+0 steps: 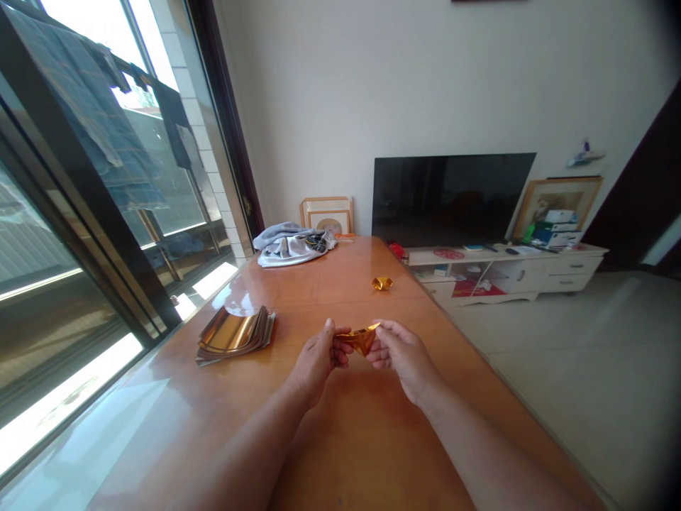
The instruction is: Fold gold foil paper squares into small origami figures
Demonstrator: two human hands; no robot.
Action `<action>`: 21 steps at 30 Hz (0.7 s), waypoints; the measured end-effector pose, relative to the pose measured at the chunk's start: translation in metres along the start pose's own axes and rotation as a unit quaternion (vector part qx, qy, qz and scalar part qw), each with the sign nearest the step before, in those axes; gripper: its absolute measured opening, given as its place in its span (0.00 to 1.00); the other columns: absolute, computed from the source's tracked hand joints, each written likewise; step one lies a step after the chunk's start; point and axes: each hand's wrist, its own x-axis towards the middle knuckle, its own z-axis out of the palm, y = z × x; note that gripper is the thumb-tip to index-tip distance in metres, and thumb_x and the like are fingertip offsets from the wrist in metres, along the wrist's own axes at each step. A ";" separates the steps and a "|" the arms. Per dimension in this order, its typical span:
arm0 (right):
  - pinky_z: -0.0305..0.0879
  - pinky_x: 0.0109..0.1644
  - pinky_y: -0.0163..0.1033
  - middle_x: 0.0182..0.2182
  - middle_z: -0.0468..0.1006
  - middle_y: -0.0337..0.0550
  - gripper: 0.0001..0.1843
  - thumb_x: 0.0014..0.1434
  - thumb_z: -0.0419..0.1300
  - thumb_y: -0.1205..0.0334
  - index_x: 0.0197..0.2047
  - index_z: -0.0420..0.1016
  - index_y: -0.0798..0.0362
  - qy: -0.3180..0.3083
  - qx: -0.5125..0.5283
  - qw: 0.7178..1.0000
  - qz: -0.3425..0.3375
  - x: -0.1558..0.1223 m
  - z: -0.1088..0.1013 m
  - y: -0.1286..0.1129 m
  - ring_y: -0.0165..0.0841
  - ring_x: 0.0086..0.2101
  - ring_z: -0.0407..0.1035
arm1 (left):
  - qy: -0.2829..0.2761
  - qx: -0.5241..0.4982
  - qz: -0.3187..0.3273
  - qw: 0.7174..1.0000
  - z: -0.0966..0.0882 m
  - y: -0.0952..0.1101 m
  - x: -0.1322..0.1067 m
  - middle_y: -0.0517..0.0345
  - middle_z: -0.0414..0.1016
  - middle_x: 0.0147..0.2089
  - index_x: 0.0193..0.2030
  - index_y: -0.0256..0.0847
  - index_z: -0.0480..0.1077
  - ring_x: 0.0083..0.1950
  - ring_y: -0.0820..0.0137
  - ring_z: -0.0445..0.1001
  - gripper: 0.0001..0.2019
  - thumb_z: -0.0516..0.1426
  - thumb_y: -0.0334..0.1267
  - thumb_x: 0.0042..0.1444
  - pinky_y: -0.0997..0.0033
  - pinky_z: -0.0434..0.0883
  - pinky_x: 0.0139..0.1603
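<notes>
The person sits at a long wooden desk (362, 443) and holds both hands up over it, close together. The left hand (316, 360) and the right hand (405, 356) hold a small folded piece of shiny gold foil (360, 339) between them. The fingers (341, 355) of the left hand are closed on one end of the gold piece. The fingers (381, 353) of the right hand are closed on the other end. The piece looks a bit like a little boat, and it is up in the air over the middle of the desk.

Farther along the desk, a second small gold folded piece (381, 284) sits by itself. To the left, near the window (106, 177), a stack of gold foil sheets (234, 335) lies on the desk, and the top sheet curls up. At the far end is a heap of gray cloth (294, 245). Past the desk, a black TV (452, 199) stands on a white cabinet (505, 273). Blue jeans (90, 106) hang behind the window glass.
</notes>
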 end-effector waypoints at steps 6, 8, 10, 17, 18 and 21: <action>0.68 0.27 0.31 0.26 0.79 0.41 0.16 0.60 0.62 0.49 0.45 0.73 0.52 -0.013 0.041 0.998 0.039 -0.002 -0.001 -0.003 0.30 0.25 0.75 | -0.032 -0.022 0.016 0.999 0.004 0.004 -0.004 0.51 0.75 0.34 0.55 0.32 0.74 0.30 0.71 0.71 0.30 0.56 0.59 0.61 0.68 0.68 0.35; 0.68 0.27 0.31 0.26 0.79 0.41 0.15 0.60 0.63 0.50 0.45 0.73 0.52 -0.014 0.054 0.997 0.053 -0.002 -0.001 -0.004 0.30 0.25 0.75 | -0.033 -0.025 0.021 0.999 0.005 0.005 -0.005 0.52 0.75 0.34 0.55 0.32 0.74 0.30 0.71 0.71 0.29 0.56 0.58 0.61 0.68 0.68 0.35; 0.67 0.27 0.31 0.26 0.79 0.42 0.15 0.59 0.63 0.51 0.45 0.73 0.52 -0.014 0.064 0.996 0.061 -0.001 -0.001 -0.004 0.30 0.25 0.75 | -0.035 -0.024 0.023 0.999 0.004 0.005 -0.005 0.51 0.75 0.34 0.55 0.32 0.74 0.30 0.71 0.71 0.29 0.55 0.58 0.61 0.68 0.68 0.35; 0.67 0.29 0.32 0.28 0.80 0.40 0.18 0.59 0.64 0.49 0.47 0.74 0.51 -0.012 0.038 0.999 0.021 -0.002 0.000 -0.002 0.31 0.26 0.74 | -0.014 0.038 0.035 0.999 0.004 0.004 -0.005 0.55 0.74 0.33 0.52 0.34 0.75 0.29 0.73 0.70 0.27 0.56 0.58 0.61 0.70 0.67 0.33; 0.68 0.30 0.33 0.28 0.80 0.40 0.18 0.59 0.63 0.49 0.48 0.74 0.51 -0.012 0.027 1.000 0.008 -0.003 0.001 -0.001 0.31 0.27 0.74 | -0.008 0.053 0.037 0.998 0.004 0.005 -0.006 0.55 0.74 0.33 0.51 0.34 0.75 0.29 0.73 0.69 0.25 0.57 0.57 0.61 0.71 0.66 0.33; 0.69 0.34 0.36 0.31 0.81 0.41 0.20 0.60 0.61 0.50 0.52 0.73 0.51 -0.012 -0.002 1.000 -0.028 -0.004 0.003 -0.001 0.31 0.29 0.75 | 0.006 0.081 0.039 0.996 0.007 0.006 -0.009 0.57 0.74 0.34 0.50 0.35 0.75 0.30 0.75 0.69 0.21 0.60 0.51 0.59 0.73 0.66 0.34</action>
